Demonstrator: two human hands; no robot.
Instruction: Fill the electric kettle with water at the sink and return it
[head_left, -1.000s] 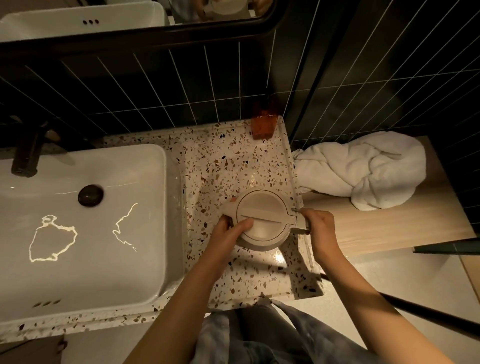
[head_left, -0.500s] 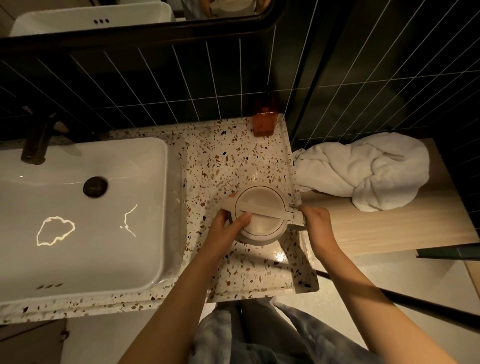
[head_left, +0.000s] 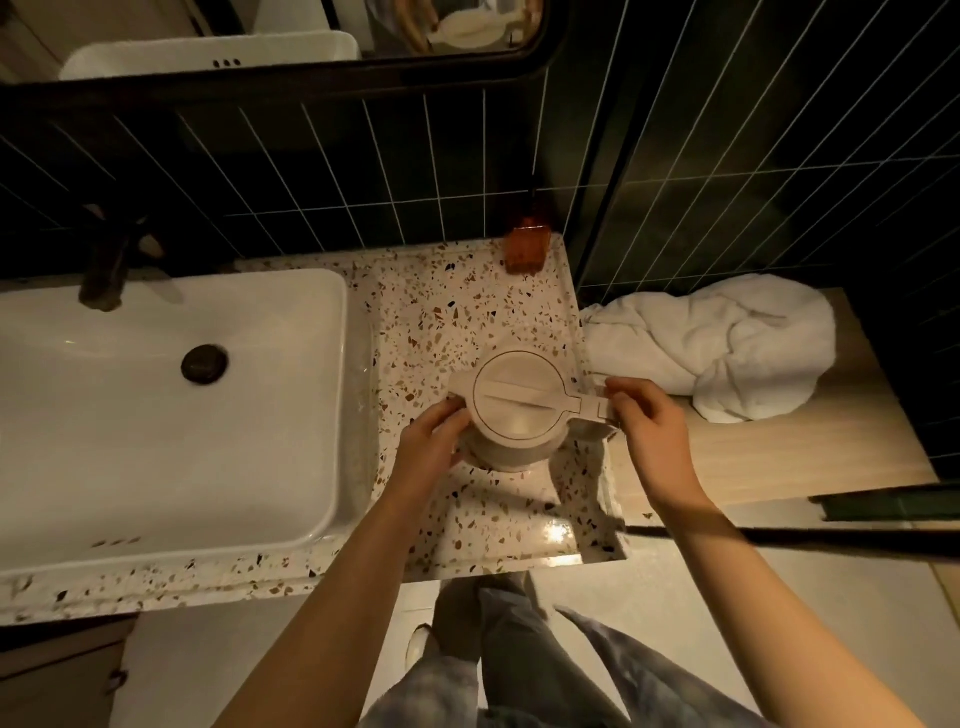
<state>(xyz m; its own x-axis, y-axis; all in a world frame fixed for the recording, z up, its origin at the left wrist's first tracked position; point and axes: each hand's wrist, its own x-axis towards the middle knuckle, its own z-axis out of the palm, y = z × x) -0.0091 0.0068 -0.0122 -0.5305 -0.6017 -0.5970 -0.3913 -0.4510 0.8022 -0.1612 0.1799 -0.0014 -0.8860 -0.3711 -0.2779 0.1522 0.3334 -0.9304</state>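
1. You are standing the cream electric kettle upright on the speckled counter, just right of the white sink, with its lid shut.
2. Your left hand is cupping the kettle's left wall below the spout, fingers curled against the body and touching it.
3. Your right hand is pinching the end of the handle that is sticking out to the right, fingertips closed on it.
4. The kettle is sitting between your two hands, near the counter's right edge.
5. A dark faucet is rising behind the sink, well apart from the kettle.
6. A crumpled white towel is lying on the wooden shelf to the right.
7. An amber bottle is standing at the counter's back corner.
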